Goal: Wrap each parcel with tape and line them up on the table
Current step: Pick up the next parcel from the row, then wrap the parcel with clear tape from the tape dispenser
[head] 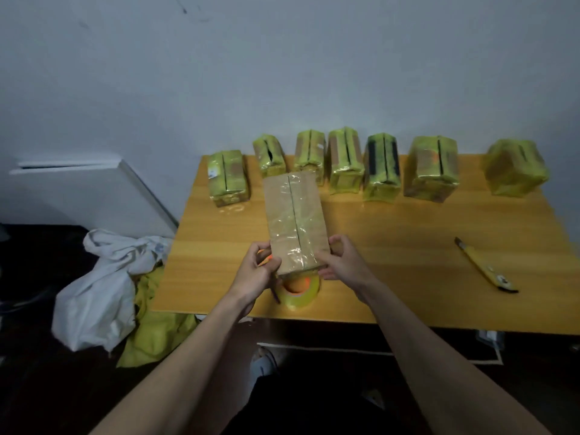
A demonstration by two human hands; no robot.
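Observation:
I hold a brown cardboard parcel (pixel 295 221) above the wooden table (pixel 392 246), its long side pointing away from me, with clear tape along its centre seam. My left hand (pixel 255 271) grips its near left corner and my right hand (pixel 340 260) grips its near right corner. Below the parcel's near end, a roll of yellowish tape (pixel 299 293) with an orange core lies on the table. Several parcels wrapped in yellow-green tape (pixel 381 167) stand in a row along the table's far edge.
A yellow utility knife (pixel 485 266) lies on the table's right part. On the floor to the left are a white bag (pixel 97 290) and yellow cloth (pixel 157 334). A white board (pixel 94 189) leans at the wall. My foot (pixel 263 362) shows under the table.

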